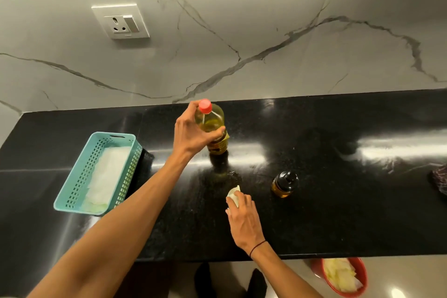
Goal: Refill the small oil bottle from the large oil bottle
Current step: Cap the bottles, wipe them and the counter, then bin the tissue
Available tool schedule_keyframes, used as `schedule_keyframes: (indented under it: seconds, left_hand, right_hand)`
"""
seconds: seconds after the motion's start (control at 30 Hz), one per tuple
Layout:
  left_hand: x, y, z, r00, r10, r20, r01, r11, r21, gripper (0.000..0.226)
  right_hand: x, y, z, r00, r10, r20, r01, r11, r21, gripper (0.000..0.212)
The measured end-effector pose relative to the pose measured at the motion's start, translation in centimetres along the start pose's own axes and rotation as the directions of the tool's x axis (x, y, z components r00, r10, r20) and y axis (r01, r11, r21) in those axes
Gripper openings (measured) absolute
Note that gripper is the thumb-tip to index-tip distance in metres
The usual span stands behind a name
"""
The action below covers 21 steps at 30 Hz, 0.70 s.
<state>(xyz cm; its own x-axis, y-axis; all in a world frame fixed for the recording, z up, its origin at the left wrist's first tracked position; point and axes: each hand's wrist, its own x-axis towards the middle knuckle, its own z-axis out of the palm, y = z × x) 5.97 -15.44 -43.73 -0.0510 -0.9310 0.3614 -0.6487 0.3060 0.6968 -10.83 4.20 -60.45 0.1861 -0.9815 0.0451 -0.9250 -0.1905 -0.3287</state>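
2 bottles stand on the black desk (338, 213), both capped.

Large oil bottle (212, 128): upright at desk centre, red cap (205, 106) on, yellow oil inside. The left hand (191, 133) grasps it around the shoulder, fingers and thumb curled round the body just below the cap.

Small oil bottle (285, 184): upright, dark cap on, amber oil in the lower part. It stands to the right of the large bottle and apart from it, and just right of the right hand, not touching it.

Right hand (244, 220): palm down near the desk's front edge, fingers curled on a crumpled white tissue (234, 195) held against the desk surface. A dark band circles the wrist.

Teal perforated basket (72, 201): at the left of the desk, holding white paper sheets (106, 176).

Red bowl (321, 271): on the floor below the desk edge at right, holding pale crumpled tissues (341, 276).

White wall socket (121, 20): on the marble backsplash.
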Motion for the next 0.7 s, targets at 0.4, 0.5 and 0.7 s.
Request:
schedule_keyframes:
  seconds: [0.4,0.5,0.7]
  left_hand:
    - [3.6,-0.7,4.1,0.992,-0.027,0.123,0.031,0.999,-0.029,0.077]
    - [4.2,-0.8,4.3,0.990,-0.043,0.132,0.045,0.999,-0.019,0.077]
    - [5.3,-0.8,4.1,0.954,-0.066,0.291,0.078,0.996,-0.031,0.091]
  right_hand:
    - [1.0,-0.9,-1.7,0.984,0.161,0.069,-0.165,0.985,0.049,0.045]
    - [1.2,-0.5,-1.4,0.966,0.252,0.054,-0.256,0.962,0.094,0.041]
    - [4.7,1.8,-2.0,0.870,0.492,-0.028,-0.472,0.848,0.243,0.032]
